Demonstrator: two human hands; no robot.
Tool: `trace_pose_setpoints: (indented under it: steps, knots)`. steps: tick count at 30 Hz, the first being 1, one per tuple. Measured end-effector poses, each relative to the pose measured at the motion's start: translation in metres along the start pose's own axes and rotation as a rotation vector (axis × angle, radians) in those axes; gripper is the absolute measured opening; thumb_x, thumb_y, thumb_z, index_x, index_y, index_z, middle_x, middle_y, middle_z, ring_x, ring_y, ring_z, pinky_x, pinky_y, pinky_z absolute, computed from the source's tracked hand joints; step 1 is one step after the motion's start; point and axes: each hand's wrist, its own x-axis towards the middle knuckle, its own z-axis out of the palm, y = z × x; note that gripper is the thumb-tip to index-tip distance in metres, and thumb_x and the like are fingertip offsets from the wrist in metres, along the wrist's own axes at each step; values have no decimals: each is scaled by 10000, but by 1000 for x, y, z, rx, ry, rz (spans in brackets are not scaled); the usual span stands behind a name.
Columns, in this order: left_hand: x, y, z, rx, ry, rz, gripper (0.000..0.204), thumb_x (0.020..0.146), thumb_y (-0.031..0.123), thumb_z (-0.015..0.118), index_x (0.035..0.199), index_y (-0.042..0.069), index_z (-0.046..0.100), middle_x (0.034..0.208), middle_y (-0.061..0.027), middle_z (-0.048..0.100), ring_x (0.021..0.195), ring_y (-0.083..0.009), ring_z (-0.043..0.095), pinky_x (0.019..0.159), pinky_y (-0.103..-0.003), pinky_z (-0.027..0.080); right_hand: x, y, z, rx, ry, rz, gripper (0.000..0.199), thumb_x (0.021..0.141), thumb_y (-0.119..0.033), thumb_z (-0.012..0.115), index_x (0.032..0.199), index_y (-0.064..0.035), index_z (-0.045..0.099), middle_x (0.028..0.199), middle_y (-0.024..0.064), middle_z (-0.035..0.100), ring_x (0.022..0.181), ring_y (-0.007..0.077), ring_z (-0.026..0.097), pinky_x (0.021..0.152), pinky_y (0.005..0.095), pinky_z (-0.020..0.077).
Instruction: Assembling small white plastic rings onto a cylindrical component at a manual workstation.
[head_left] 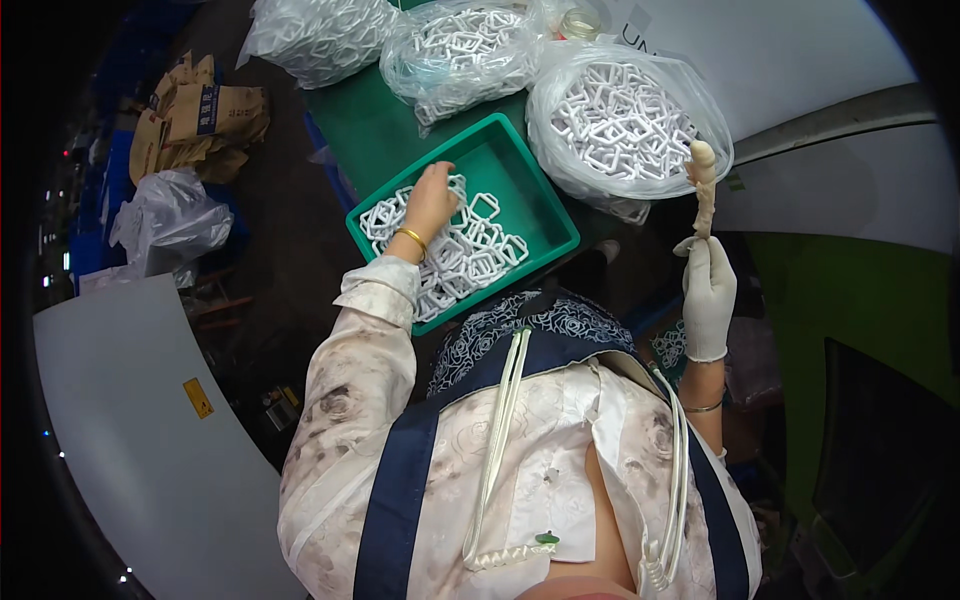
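White links (485, 245) — loose heap in green tray (520, 185), mostly at near L. side; far R. part bare. L. hand (432, 205), ungloved, w/ gold-coloured bracelet (410, 238), is down on heap, fingers curled; whether a link is gripped can't be determined, fingertips obscured. R. hand (708, 290), in white glove (708, 340), is well apart from tray — fingertips pinching lower end of pale knobbly pc. (704, 195). Clear bags (590, 190) w/ similar links sit beyond tray.
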Motion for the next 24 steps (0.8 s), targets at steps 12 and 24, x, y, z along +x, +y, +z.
trace_pose_setpoints:
  steps: [12, 24]
  knots:
    - [-20, 24, 28, 283, -179, -258, 173, 816, 100, 675, 965, 14, 663, 1017, -207, 682, 905, -423, 693, 763, -468, 581, -5, -15, 6, -31, -29, -24, 285, 1094, -209, 485, 941, -32, 647, 667, -103, 372, 564, -9, 288, 509, 211, 219]
    - [-18, 29, 6, -55, -76, -183, 297, 813, 249, 742, 991, 20, 677, 881, -144, 698, 760, -284, 690, 674, -407, 550, -4, -26, 39, -16, -174, -114, 260, 1062, -175, 514, 937, 3, 658, 807, 21, 610, 733, 86, 514, 671, 260, 429]
